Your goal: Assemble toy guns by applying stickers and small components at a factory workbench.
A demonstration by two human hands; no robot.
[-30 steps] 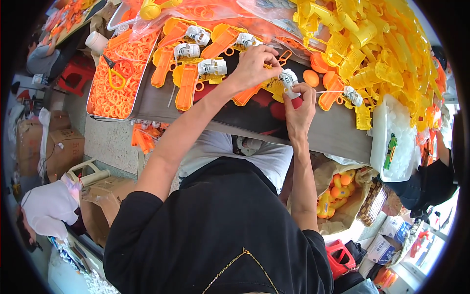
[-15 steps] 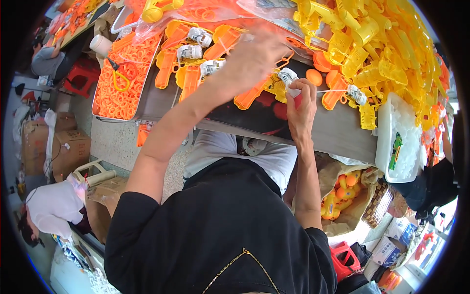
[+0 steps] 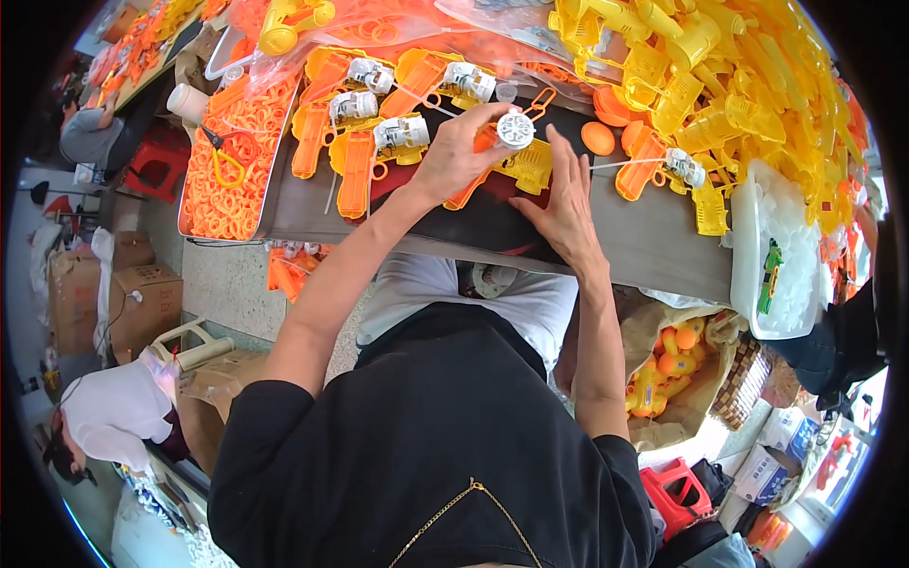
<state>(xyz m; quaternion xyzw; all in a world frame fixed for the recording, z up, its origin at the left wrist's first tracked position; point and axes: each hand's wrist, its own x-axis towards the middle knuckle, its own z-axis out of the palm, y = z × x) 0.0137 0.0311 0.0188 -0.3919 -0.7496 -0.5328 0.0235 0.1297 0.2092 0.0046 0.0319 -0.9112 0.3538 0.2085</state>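
Right here over the worktop [image 3: 658, 251], the left hand [image 3: 456, 159] has a white cylinder [image 3: 515, 131] pinched between thumb and fingers, its round patterned end facing up above a toy gun [image 3: 526, 170], though I can't tell whether the two touch. Beside it the right hand [image 3: 570, 213] stands wide, thumb well apart from raised fingers! Over to the left lie four more guns [image 3: 356, 175], next to a tray [image 3: 268, 210] of orange rings [image 3: 227, 201].
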